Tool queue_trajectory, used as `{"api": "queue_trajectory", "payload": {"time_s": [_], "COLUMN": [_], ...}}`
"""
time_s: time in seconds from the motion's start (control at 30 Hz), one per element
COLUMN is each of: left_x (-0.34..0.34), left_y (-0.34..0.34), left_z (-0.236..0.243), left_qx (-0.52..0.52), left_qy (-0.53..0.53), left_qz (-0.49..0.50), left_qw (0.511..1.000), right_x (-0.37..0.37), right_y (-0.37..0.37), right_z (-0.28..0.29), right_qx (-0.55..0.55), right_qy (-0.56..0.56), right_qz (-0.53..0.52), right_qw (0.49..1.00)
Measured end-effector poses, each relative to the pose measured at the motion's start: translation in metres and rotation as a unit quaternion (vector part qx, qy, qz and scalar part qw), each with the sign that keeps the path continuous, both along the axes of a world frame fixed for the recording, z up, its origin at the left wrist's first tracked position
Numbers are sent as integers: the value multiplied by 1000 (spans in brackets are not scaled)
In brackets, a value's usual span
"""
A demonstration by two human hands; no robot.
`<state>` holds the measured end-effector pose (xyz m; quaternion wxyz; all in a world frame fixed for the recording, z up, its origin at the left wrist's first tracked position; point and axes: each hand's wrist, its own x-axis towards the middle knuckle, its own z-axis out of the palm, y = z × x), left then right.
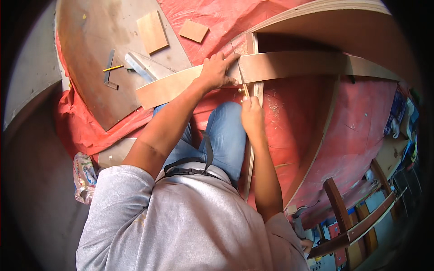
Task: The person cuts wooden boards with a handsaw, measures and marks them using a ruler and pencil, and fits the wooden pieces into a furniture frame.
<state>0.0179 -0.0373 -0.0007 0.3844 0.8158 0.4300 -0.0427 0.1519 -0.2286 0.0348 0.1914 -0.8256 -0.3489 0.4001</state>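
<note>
A long, pale wooden strip [289, 65] runs across in front of me, over an upright wooden board edge [258, 92]. My left hand [219, 71] is closed over the strip left of that board, fingers near its far edge and thumb near its close edge. In a fist, my right hand [252, 115] holds a slim tool [246, 90] just below the strip. A thin dark line extends from the tool across the strip, beside my left fingertips. Whether it is a blade, I cannot make out.
On a brown board [104, 40] lie a try square [109, 67], a yellow pencil [112, 68], a metal straight piece [139, 67] and a wooden block [152, 32]. Another block [194, 30] rests on red sheeting [199, 11]. A curved wooden panel [316, 16] rises at far right.
</note>
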Motion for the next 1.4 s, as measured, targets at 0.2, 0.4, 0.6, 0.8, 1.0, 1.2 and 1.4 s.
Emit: {"api": "queue_trajectory", "payload": {"time_s": [0.2,0.4,0.6,0.8,1.0,1.2,1.4], "left_x": [-1,2,0,3,2,0,0], "left_y": [-4,-4,-3,-5,1,-4,0], "left_z": [-8,-2,-8,-8,0,-8,1], "left_qx": [8,8,37,61,-12,21,21], "left_qy": [-8,7,-17,-16,16,-6,-3], "left_qz": [10,1,0,7,-6,2,-11], "left_qw": [1000,1000,999,998,1000,1000,1000], "right_x": [1,0,7,1,7,7,0], "right_y": [-46,25,-51,-15,-22,-57,14], "right_z": [125,1,93,39,42,98,9], "right_qx": [-195,-25,-89,-41,-21,-104,-42], "right_qy": [22,-9,10,-2,-3,25,-2], "right_qz": [-37,20,18,19,26,-5,15], "right_qw": [980,999,996,999,999,994,999]}}
